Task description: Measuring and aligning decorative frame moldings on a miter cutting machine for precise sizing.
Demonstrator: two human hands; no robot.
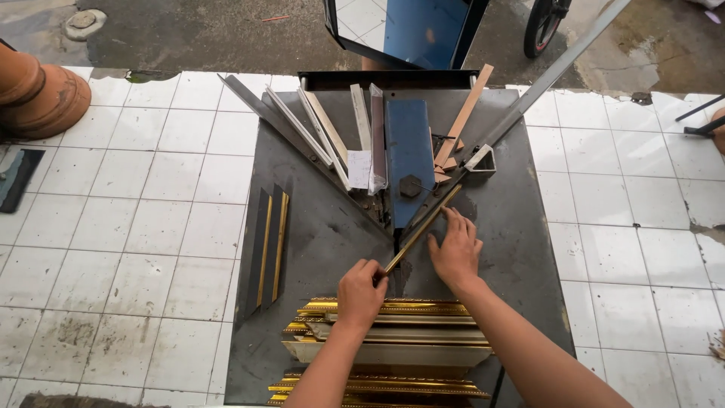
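So, head view, looking straight down at a dark metal table (317,242) set on white tiles:

- left hand (361,293) is curled shut, pinching the near end of a thin gold frame strip (423,227). The strip runs diagonally, up and to the right, along the right-hand angled fence (529,94) of the V-shaped cutter.
- right hand (455,249) is flat, fingers spread a bit, pressing down on the middle of that strip just right of the blue blade housing (409,155).
- Looks to me like the positioning step: the strip is being snugged against the fence with its end at the slot.
- Next move probably calls for keeping the strip tight to the fence and fingers off the cut line.
- Near edge: a stack of gold mouldings (393,332). Left on the table: two cut strips (270,245) side by side. Far side: offcuts (340,136) fanned out.
- Clay pot (38,94) sits far left on the tiles.
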